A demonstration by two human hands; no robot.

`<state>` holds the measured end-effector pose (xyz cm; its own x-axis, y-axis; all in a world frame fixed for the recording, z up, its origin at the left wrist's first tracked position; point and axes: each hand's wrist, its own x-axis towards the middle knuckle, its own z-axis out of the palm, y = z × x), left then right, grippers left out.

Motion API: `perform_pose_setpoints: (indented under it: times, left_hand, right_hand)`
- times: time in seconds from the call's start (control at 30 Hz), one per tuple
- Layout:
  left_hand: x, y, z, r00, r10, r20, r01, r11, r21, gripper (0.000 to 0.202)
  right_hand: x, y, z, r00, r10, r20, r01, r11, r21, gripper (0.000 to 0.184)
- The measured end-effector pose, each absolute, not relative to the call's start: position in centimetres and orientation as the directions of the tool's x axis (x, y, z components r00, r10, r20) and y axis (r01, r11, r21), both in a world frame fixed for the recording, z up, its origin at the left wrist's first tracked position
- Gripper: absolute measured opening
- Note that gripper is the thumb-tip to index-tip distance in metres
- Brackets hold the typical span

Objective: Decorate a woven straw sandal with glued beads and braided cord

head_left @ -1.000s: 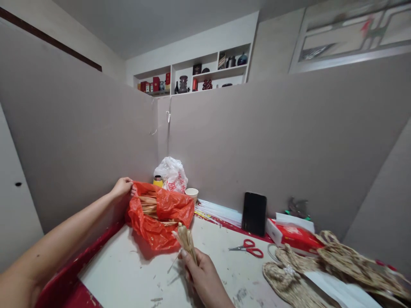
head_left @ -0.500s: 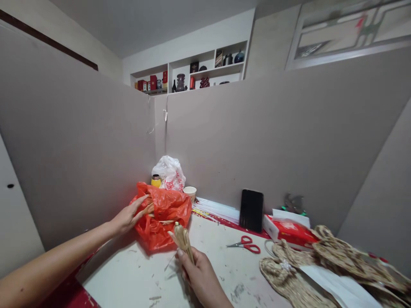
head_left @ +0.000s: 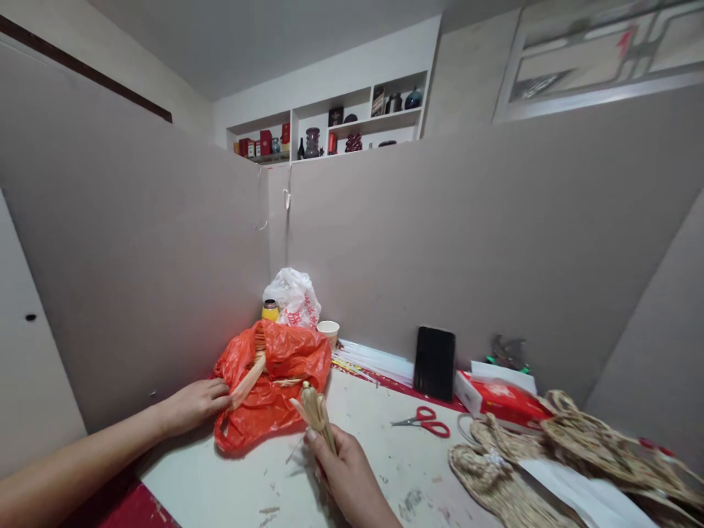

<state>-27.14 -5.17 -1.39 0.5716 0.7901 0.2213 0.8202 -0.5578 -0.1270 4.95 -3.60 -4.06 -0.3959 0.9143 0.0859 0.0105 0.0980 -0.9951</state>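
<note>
My left hand (head_left: 193, 405) is closed on a flat tan straw strip (head_left: 248, 377) that it draws out of an orange plastic bag (head_left: 280, 381) full of straw. The bag lies crumpled at the back left of the white table (head_left: 231, 477). My right hand (head_left: 346, 477) is at the lower middle, closed round a small bundle of straw strips (head_left: 317, 412) that stands upright from the fist, just in front of the bag.
Red scissors (head_left: 426, 422), a black phone (head_left: 434, 362) leaning on the grey partition, a red box (head_left: 503, 403) and woven straw pieces (head_left: 550, 455) lie to the right. A white bag (head_left: 294, 297), a yellow jar (head_left: 270, 310) and a paper cup (head_left: 328, 331) stand in the corner.
My left hand left the bag's far rim, reached into its mouth, then pulled back toward me with a straw strip. The bag sagged lower. My right hand stayed put.
</note>
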Motion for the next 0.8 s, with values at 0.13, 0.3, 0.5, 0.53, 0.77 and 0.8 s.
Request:
perform_pose_setpoints:
  times: [0.13,0.3,0.5,0.53,0.77,0.8]
  left_hand:
    - [-26.0,-3.6,0.8,0.538,0.791,0.29,0.841,-0.525,-0.128,0.031]
    - [-21.7,1.7,3.7,0.385,0.829,0.406,0.919,-0.383,-0.091,0.026]
    - [-17.6,9.8,2.9,0.112,0.939,0.326,0.993,-0.118,-0.002,0.027]
    - [-17.6,10.7,2.6,0.071,0.945,0.32,0.997,-0.075,0.0,0.031]
    - [-19.9,13.8,3.1,-0.076,0.938,0.337,0.994,0.099,-0.052,0.034]
    - [-20.0,13.8,3.0,-0.056,0.938,0.342,0.994,0.084,-0.066,0.033]
  right_hand:
    - [5.0,-3.4,-4.2,-0.385,0.919,0.089,0.015,0.102,-0.995,0.039]
    - [5.0,-2.9,-4.6,-0.386,0.917,0.098,0.019,0.114,-0.993,0.034]
    - [5.3,-2.8,-4.7,-0.359,0.928,0.102,0.021,0.117,-0.993,0.031]
    - [5.3,-2.8,-4.5,-0.353,0.93,0.103,0.016,0.116,-0.993,0.03]
    - [5.4,-2.6,-4.0,-0.311,0.946,0.091,-0.036,0.084,-0.996,0.028]
    - [5.3,-2.4,-4.2,-0.305,0.948,0.091,-0.046,0.081,-0.996,0.029]
